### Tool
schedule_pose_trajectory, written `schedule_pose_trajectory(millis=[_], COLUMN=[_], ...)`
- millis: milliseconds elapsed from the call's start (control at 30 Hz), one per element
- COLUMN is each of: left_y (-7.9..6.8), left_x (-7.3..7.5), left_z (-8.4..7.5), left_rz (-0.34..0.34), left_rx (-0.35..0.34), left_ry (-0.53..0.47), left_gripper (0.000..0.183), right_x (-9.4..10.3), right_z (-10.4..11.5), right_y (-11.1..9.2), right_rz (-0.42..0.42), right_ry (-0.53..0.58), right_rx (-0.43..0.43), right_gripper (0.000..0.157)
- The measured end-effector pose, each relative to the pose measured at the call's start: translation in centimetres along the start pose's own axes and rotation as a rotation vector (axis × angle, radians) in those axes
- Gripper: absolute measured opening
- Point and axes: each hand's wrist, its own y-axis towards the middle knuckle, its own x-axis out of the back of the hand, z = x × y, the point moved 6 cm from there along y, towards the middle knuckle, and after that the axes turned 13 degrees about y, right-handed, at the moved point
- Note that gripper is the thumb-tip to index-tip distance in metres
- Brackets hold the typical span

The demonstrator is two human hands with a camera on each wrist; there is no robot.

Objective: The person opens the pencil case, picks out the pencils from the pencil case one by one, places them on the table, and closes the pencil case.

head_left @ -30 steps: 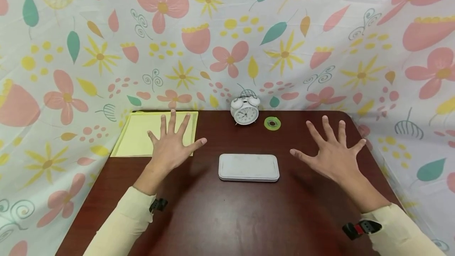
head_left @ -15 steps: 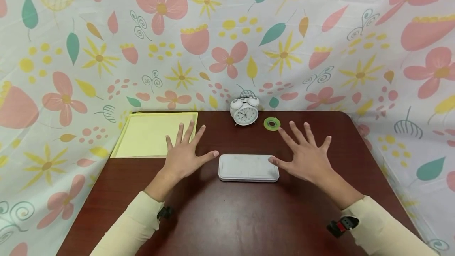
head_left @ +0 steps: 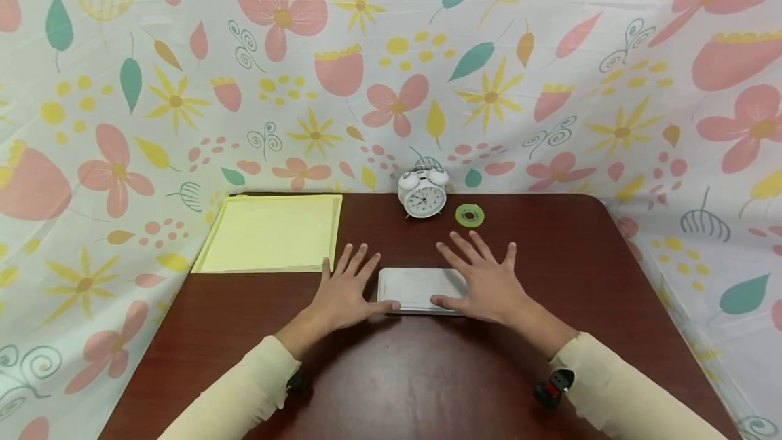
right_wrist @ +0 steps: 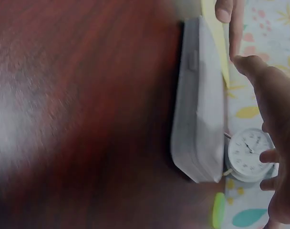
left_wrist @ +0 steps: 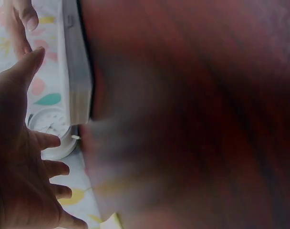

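A flat white box (head_left: 415,284) with rounded corners lies on the brown table (head_left: 421,365). Its side with a small latch shows in the right wrist view, where the box (right_wrist: 197,109) is seen edge-on. My left hand (head_left: 343,296) hovers at the box's left end, fingers spread, its thumb overlapping the near corner in the head view. From the other side my right hand (head_left: 491,290), also spread and holding nothing, covers the box's right end. In the left wrist view the box (left_wrist: 77,67) stands beyond the thumb, clear of the fingers.
Behind the box stands a white twin-bell alarm clock (head_left: 424,199). A green tape roll (head_left: 470,215) lies to its right. Flat yellow sheets or envelopes (head_left: 269,233) lie at the back left. A flowered cloth (head_left: 391,60) hangs along the back and sides.
Both hands have moved inward and toward the near side, from wide apart to the two ends of the white box. The box, clock, tape roll and yellow sheets have stayed put.
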Motion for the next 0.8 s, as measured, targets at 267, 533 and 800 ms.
schedule_pose_trajectory(millis=[267, 533, 800], left_y=[0.3, 0.7, 0.8], left_x=[-1.3, -1.6, -1.6], left_z=[-0.9, -1.0, -1.4], left_rz=[0.02, -0.015, -0.049], left_rx=[-0.04, -0.057, -0.095], left_ry=[0.006, 0.028, 0.058], left_gripper=[0.116, 0.107, 0.103], right_x=[-3.1, -4.0, -3.5], right_z=[1.5, 2.6, 3.4], right_y=[0.0, 0.0, 0.6], right_rz=[0.049, 0.053, 0.057], right_ry=[0.002, -0.027, -0.129], right_rx=[0.131, 0.195, 0.217], right_gripper=[0.1, 0.088, 0.088])
